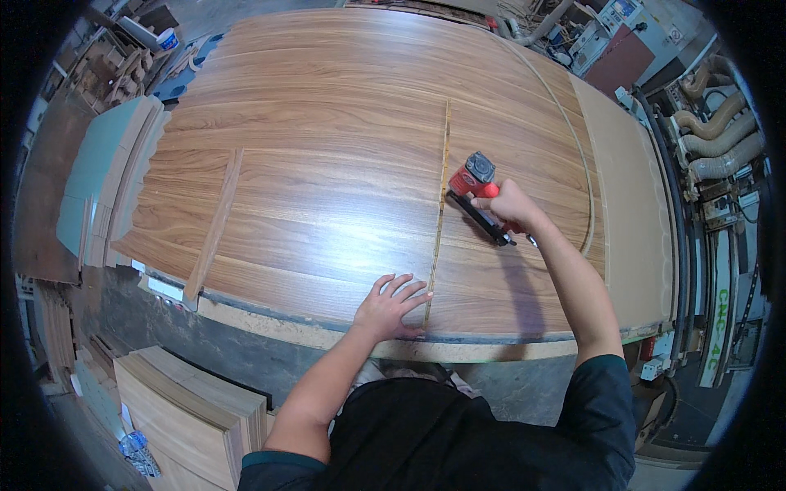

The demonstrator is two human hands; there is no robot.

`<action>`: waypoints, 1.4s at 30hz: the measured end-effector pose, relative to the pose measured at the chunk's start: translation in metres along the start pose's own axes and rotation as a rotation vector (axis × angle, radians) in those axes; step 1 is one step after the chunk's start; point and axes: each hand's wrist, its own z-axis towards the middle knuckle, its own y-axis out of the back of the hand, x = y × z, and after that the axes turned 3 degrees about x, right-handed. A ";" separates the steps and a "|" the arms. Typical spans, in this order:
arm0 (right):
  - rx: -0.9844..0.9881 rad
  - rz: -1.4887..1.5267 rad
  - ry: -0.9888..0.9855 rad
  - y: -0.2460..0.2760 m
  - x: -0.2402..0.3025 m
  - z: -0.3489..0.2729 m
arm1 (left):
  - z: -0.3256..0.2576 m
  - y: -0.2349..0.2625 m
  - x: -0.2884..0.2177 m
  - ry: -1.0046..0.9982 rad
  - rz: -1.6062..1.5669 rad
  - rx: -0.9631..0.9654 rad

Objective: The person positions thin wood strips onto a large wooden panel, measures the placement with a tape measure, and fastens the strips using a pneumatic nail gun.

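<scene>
My right hand (513,206) grips a red and black nail gun (472,173) by its handle, fingers wrapped round it. The gun's nose end lies close beside a thin, narrow strip (443,196), which runs from near the front edge toward the far side. On the near end of that strip, my left hand (391,309) rests with its fingers spread, the fingertips touching or close to the strip. Both hands are over a large wood-grain panel (327,188). From here I cannot tell whether the gun's nose touches the strip.
A pale air hose (573,135) curves along the panel's right side. Another wooden strip (214,225) lies at the left. Stacked boards stand at the left (98,180) and lower left (184,409). Machinery with flexible ducts (720,135) lines the right.
</scene>
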 end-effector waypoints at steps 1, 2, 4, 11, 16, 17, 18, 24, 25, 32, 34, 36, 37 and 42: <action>-0.015 -0.016 -0.002 0.001 0.001 0.005 | 0.000 0.001 -0.001 0.004 -0.004 0.004; -0.031 -0.032 -0.004 0.002 0.002 0.009 | 0.000 0.002 -0.001 0.007 -0.008 0.009; -0.060 0.005 0.058 0.001 -0.008 0.023 | 0.000 0.002 -0.001 0.009 -0.013 0.016; -0.011 -0.017 -0.022 0.004 0.004 0.023 | 0.000 0.003 0.000 0.008 -0.005 0.038; -0.018 -0.064 0.007 0.007 0.000 0.025 | 0.001 0.000 0.000 0.013 0.002 0.061; -0.021 -0.062 0.023 0.008 0.001 0.025 | 0.000 0.002 -0.001 0.015 0.005 0.068; -0.024 -0.060 0.038 0.008 0.002 0.024 | 0.001 0.003 -0.001 0.017 0.008 0.074; -0.079 -0.001 0.057 0.011 0.004 0.032 | 0.000 0.002 0.001 0.037 -0.019 0.126; -0.075 0.004 0.036 0.013 0.001 0.037 | 0.001 0.003 0.000 0.039 -0.017 0.143; -0.100 0.010 -0.032 0.023 -0.001 0.077 | 0.003 0.005 0.001 0.048 -0.008 0.206; -0.096 0.009 0.007 0.024 -0.001 0.078 | 0.002 0.004 0.001 0.046 -0.005 0.207; -0.113 0.008 0.033 0.025 -0.005 0.081 | 0.002 0.004 0.002 0.035 -0.010 0.195; -0.119 0.008 0.050 0.024 0.000 0.079 | 0.002 0.003 0.002 0.034 -0.011 0.188; -0.058 -0.030 -0.029 0.029 0.015 0.072 | -0.001 -0.003 0.004 0.040 -0.032 0.169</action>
